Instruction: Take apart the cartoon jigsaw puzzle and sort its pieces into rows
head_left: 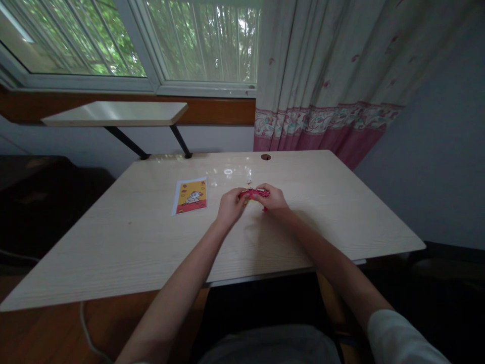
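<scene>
Above the middle of the table, both hands meet at a small red patterned piece (254, 194) with bits of white and yellow at its edges; its exact kind is too small to make out. My left hand (230, 206) pinches its left end, thumb and fingers closed. The right end sits between the closed fingers of my right hand (276, 197). Just beyond the hands lies a tiny white and dark bit (249, 182). A small red bit (264, 209) shows beside the underside of my right hand.
A yellow and red picture card (192, 196) with a white animal on it lies left of my hands on the pale wooden table (147, 242). A raised shelf (121, 114) stands at the back left. A cable hole (265, 157) is near the rear edge, before the curtain (303, 121).
</scene>
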Available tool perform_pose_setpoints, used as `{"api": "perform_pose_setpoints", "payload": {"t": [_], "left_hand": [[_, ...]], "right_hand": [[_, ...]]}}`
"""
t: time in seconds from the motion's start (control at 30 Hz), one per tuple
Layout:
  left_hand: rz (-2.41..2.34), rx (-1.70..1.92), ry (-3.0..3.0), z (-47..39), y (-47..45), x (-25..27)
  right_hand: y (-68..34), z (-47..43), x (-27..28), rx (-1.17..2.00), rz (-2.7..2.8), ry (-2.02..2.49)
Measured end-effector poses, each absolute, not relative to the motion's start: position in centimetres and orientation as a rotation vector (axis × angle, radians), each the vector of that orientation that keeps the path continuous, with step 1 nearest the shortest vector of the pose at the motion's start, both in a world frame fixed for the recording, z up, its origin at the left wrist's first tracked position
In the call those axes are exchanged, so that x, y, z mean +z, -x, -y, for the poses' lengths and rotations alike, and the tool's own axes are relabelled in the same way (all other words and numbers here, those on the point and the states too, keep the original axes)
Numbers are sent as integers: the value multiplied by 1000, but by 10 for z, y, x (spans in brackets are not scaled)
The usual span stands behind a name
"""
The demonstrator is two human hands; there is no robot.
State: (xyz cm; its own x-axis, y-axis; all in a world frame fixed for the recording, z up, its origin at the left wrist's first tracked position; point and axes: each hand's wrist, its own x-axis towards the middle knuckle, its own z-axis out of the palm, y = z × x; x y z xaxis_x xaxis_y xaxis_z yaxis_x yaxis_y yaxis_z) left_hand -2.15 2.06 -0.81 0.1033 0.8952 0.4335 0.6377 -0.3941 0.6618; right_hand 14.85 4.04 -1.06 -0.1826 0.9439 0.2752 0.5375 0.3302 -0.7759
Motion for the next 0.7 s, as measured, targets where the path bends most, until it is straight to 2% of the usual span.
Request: {"api": "perform_pose_setpoints", "payload": {"t": [0.17,0.3,0.47,0.57,0.7], "left_hand": [[-1442,1298,-1943,-23,19,-13],[-1198,1445,-1527,-33,18,-17],[-1070,1387,-1161,-39,18,-16],[-1112,1378,-1228,-38,19,-19],[-1275,1331,-1631,-34,18,-26]], "right_hand": [[-143,-37,-13,666,1826,1246],[-145,-45,-16,921,1631,1227],[-148,-57,-23,1122,1445,1107],[-149,-60,-27,1051,1451,1186],[-151,-57,-29,764,1535,1362]]}}
